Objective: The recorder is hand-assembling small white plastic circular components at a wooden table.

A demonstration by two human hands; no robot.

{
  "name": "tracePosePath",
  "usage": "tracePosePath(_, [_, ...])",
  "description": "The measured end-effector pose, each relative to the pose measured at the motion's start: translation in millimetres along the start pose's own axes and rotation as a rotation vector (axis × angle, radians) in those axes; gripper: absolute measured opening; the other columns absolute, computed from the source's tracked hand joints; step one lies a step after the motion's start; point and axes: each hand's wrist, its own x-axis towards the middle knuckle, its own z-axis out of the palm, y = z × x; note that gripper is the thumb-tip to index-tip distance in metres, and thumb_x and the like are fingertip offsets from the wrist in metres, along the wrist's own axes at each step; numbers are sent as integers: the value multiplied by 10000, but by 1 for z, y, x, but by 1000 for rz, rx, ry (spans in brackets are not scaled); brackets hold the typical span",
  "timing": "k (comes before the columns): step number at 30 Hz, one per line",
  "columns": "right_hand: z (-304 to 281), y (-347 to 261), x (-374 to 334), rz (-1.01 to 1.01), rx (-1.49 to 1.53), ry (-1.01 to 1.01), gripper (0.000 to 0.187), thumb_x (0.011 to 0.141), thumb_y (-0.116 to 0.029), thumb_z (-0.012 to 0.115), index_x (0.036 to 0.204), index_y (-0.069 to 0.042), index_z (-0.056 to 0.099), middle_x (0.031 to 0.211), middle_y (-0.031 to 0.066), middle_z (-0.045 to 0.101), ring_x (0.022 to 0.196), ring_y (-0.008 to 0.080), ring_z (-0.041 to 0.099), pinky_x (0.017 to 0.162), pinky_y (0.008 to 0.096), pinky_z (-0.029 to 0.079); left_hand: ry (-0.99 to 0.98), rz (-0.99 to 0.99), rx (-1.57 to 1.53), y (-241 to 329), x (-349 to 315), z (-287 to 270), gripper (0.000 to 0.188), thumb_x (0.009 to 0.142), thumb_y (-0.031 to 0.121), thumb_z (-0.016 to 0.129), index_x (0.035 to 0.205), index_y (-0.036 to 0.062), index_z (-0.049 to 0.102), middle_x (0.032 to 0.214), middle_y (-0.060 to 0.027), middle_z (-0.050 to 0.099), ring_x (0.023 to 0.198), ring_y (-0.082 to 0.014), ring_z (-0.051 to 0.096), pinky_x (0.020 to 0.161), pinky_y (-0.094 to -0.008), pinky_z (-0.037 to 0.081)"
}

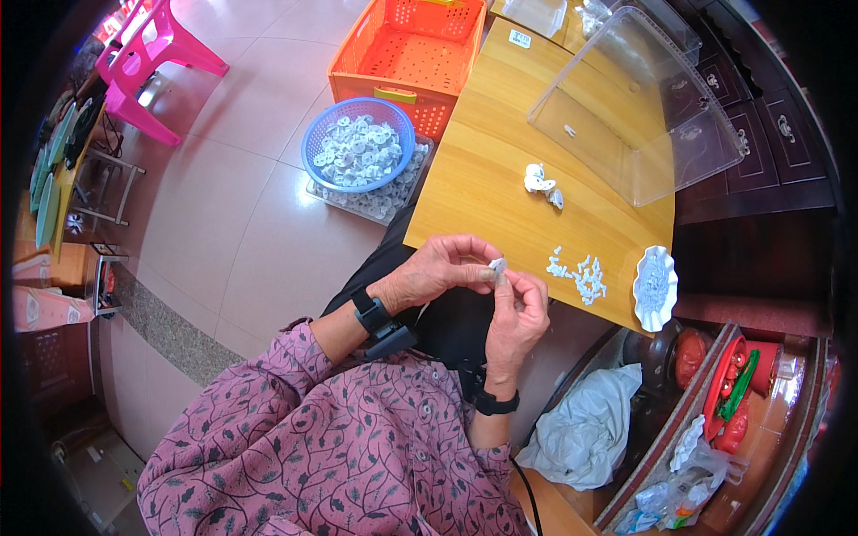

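A small white plastic piece (pixel 498 264) is pinched between the fingertips of my left hand (pixel 438 270) and my right hand (pixel 520 314), just off the table's near edge. Fingers partly cover it, so its full shape is hidden. On the wooden table (pixel 474 165), right of my hands, lie several tiny white plastic pieces (pixel 587 281) in a loose scatter. Beside them at the table's corner stands a white scalloped dish (pixel 643 308) holding small translucent pieces. Farther back sits a little cluster of rounded white plastic parts (pixel 539 180).
Left of the table, a blue colander (pixel 313 168) full of white parts rests on a clear bin (pixel 362 207) of similar parts. Behind them is an orange crate (pixel 411 87). A clear plastic box (pixel 639 192) stands on the table. Lower right, a whitish plastic bag (pixel 585 429) lies beside an open drawer (pixel 657 469).
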Motion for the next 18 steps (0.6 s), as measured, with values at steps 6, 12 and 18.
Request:
tracePosePath(6, [1, 2, -2, -26, -45, -2, 96, 900, -52, 712, 943, 30, 684, 972, 103, 621, 869, 192, 632, 748, 311, 521, -6, 15, 42, 0, -1, 0, 273, 930, 65, 697, 1187, -8, 635, 1081, -98, 691, 966, -174, 684, 851, -319, 597])
tracePosePath(12, [0, -3, -2, -117, -126, -20, 115, 907, -49, 704, 1003, 16, 709, 972, 114, 635, 870, 212, 645, 751, 313, 523, 39, 7, 78, 2, -3, 1, 266, 938, 79, 693, 1183, -7, 637, 1079, -96, 690, 936, -159, 680, 835, -305, 593])
tracePosePath(18, [2, -1, -3, -48, -23, -25, 169, 929, -45, 681, 1085, 18, 699, 983, 102, 649, 869, 182, 657, 750, 304, 533, 58, -34, -12, 3, -3, -1, 269, 943, 102, 691, 1184, -6, 636, 1082, -102, 687, 935, -167, 684, 813, -302, 600])
